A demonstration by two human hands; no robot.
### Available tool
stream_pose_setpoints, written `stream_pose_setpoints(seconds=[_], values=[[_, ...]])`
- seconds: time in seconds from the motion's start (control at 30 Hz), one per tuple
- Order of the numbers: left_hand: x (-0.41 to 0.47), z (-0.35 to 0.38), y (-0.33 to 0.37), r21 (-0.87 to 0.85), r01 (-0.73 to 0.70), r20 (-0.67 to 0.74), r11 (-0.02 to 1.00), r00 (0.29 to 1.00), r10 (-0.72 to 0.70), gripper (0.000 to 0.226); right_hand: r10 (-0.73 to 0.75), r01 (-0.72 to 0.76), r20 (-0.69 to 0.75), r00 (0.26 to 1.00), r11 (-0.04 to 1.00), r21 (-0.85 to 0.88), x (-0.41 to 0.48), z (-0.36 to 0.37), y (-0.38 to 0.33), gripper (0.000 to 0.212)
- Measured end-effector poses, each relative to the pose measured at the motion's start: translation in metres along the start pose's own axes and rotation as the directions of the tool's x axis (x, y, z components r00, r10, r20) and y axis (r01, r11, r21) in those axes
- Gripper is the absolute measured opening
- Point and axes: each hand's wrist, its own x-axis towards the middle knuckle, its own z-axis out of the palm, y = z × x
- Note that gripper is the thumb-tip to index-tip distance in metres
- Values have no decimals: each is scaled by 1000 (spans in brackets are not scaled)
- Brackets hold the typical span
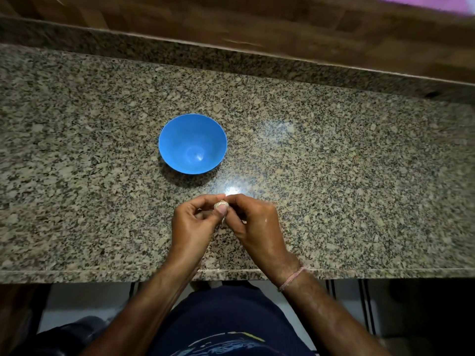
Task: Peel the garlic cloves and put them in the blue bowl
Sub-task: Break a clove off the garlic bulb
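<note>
1. Dark navy shirt [226, 317] fills the bottom of my view, closest to the lens. Both bare forearms reach out from it across the desk's front edge.
2. On the right wrist I see a thin pink band [293, 277].
3. Over the speckled granite desk [334, 150], near its front edge, the left grip [191, 227] and the right grip [253, 224] meet fingertip to fingertip.
4. Both are pinching one garlic clove [220, 203]. The left thumb lies across it with the fingers curled behind, and the right grip's curled fingers close on it from the other side.
5. Most of the clove is hidden. I see a pale, papery patch above the left thumbnail and a sliver below it. Going by those two bits, its long axis runs roughly away from me, toward the far side of the desk. I cannot tell which end is the tip.
6. Beyond the grips and slightly left, well apart from them, the blue bowl [180, 134] stands upright on the desk, mouth up.
7. Behind the desk I see a low granite upstand, then a wood-patterned wall [257, 21].
</note>
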Motion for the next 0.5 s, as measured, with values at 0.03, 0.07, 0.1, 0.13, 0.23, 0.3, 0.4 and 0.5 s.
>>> stream_pose_setpoints(seconds=[0.03, 0.07, 0.1, 0.13, 0.23, 0.3, 0.4, 0.5], values=[[-1, -1, 0, -1, -8, 1, 1000, 1000, 8, 20, -10, 10, -19, 1000, 1000, -13, -2, 3, -3, 15], [-3, -3, 1, -4, -10, 5, 1000, 1000, 10, 19, -20, 19, -31, 999, 1000, -23, -4, 5, -4, 15], [-4, -5, 0, -13, -5, 8, 1000, 1000, 5, 19, -24, 23, -33, 999, 999, -27, -6, 7, -5, 16], [-5, -7, 0, -21, 3, 12, 1000, 1000, -3, 18, -23, 22, -28, 999, 999, -28, -8, 8, -6, 17], [-8, -13, -1, -29, 20, 38, 999, 999, -19, 19, -32, 28, -36, 999, 995, -92, -15, 12, -7, 18], [-10, -16, -2, -1, 16, 46, 1000, 999, -16, 21, -33, 23, -68, 997, 989, -147, -18, 16, -8, 17], [-14, -18, -4, 16, 8, 47, 1000, 999, -8, 22, -26, 13, -101, 995, 992, -125, -23, 17, -9, 19], [-13, -20, -5, -7, 20, 54, 1000, 998, -19, 22, 65, -55, -78, 995, 991, 122, -27, 15, -11, 20]])
